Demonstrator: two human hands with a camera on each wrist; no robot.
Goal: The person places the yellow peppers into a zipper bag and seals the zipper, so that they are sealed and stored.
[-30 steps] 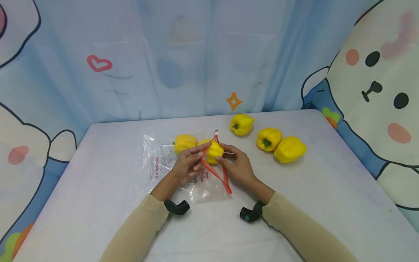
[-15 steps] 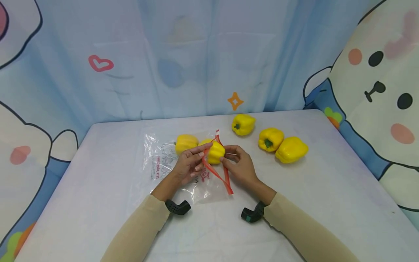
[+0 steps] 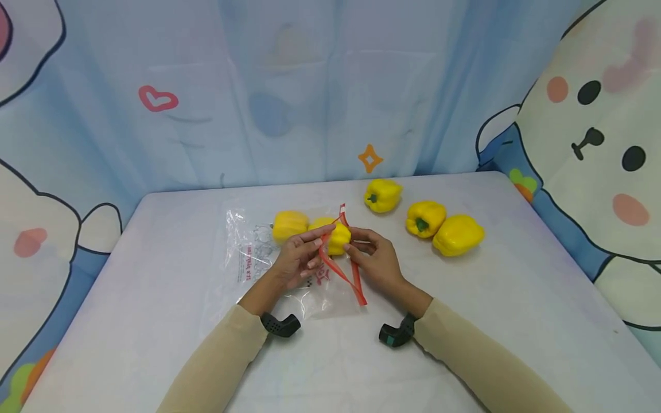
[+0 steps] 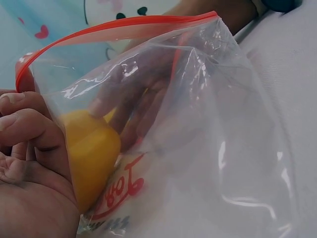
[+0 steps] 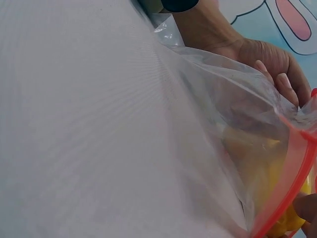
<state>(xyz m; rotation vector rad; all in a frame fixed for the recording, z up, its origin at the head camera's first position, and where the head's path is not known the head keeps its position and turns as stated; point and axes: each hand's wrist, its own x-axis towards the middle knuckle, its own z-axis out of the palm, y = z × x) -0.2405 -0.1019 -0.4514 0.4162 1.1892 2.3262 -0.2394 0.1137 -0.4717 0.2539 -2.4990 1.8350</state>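
Observation:
A clear zip bag [image 3: 330, 298] with a red zip edge lies on the table, its mouth held apart toward the right. My left hand [image 3: 296, 259] pinches the bag's edge at the mouth, the index finger stretched along the rim. My right hand [image 3: 379, 261] holds a yellow bell pepper [image 3: 339, 238] between thumb and fingers at the mouth. Through the plastic in the left wrist view, that pepper [image 4: 91, 153] shows close to the right hand's fingers [image 4: 143, 116]. Two more yellow peppers sit farther inside, one at the left [image 3: 289, 225] and one partly hidden [image 3: 321, 222].
Three yellow bell peppers lie loose at the back right: one near the far edge [image 3: 383, 195], one with its green stem facing forward [image 3: 426, 218], and one beside it [image 3: 458, 235]. A white cloth [image 3: 465, 321] covers the table. Behind hangs a blue printed curtain [image 3: 289, 97].
The pepper in my right hand has shifted slightly left, deeper into the bag's mouth. The bagged peppers have nudged left too. My left hand stays in place on the bag's edge.

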